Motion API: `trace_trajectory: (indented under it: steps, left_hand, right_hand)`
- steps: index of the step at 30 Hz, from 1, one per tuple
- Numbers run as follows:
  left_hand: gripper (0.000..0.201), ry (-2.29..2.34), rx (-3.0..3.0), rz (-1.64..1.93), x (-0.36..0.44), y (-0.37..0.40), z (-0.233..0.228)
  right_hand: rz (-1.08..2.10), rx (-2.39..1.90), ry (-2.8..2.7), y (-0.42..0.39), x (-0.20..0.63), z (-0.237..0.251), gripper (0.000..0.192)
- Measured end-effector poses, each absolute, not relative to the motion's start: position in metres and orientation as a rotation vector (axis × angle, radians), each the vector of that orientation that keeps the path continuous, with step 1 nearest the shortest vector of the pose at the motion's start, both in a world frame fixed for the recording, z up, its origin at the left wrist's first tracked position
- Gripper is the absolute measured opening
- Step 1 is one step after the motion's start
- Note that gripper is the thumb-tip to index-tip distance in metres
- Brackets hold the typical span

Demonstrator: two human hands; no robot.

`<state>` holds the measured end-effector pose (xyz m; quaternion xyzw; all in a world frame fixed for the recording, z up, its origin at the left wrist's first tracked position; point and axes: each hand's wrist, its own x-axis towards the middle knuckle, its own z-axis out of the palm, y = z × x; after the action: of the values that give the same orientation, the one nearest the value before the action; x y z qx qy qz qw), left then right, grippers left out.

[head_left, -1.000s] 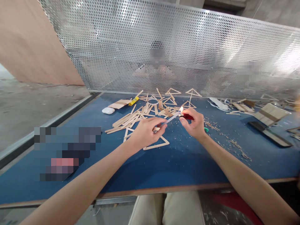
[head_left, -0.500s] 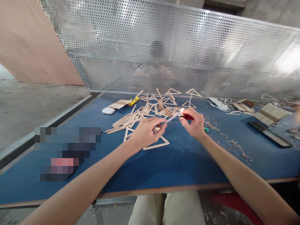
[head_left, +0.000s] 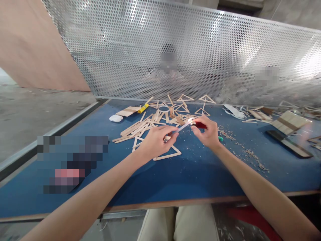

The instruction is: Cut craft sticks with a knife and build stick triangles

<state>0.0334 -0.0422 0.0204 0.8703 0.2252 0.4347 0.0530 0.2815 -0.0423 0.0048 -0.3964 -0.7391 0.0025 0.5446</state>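
Between the thumb and fingers of my left hand [head_left: 160,140] is a translucent white glue stick [head_left: 184,126], its far end angled up to the right. My right hand [head_left: 207,130] grips a red lighter [head_left: 200,125], mostly covered by the fingers. A small bright flame [head_left: 191,119] burns at the lighter's top, touching or very near the glue stick's tip. Under my left hand lies a frame of joined wooden sticks [head_left: 167,156], partly hidden. A pile of loose craft sticks [head_left: 140,129] spreads behind the left hand.
Several stick triangles [head_left: 185,97] lie toward the perforated metal screen [head_left: 140,50]. A yellow tube [head_left: 143,108], white case [head_left: 115,118] and tape ring [head_left: 164,108] sit at the back left. Wood scraps [head_left: 250,155], a black tray [head_left: 288,144] and bundled sticks [head_left: 291,122] are at right.
The flame has shifted slightly left along with the lighter, closer onto the glue stick's tip. My left hand and the glue stick stay almost still.
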Motion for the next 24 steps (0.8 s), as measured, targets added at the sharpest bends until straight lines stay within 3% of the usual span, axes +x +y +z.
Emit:
trace_trajectory:
  steps: [8,16,24]
  left_hand:
    - [0.017,0.796,2.653,1.311,0.033,-0.044,0.021]
    - [0.015,0.800,2.781,1.295,0.030,-0.050,0.030]
    - [0.020,0.525,3.228,0.789,0.025,-0.039,0.035]
  right_hand:
    - [0.088,-1.405,-2.151,-0.014,0.315,-0.004,0.030]
    - [0.145,-1.249,-2.325,-0.021,0.319,0.009,0.023]
    - [0.860,-1.035,-2.289,-0.040,0.309,0.040,0.029]
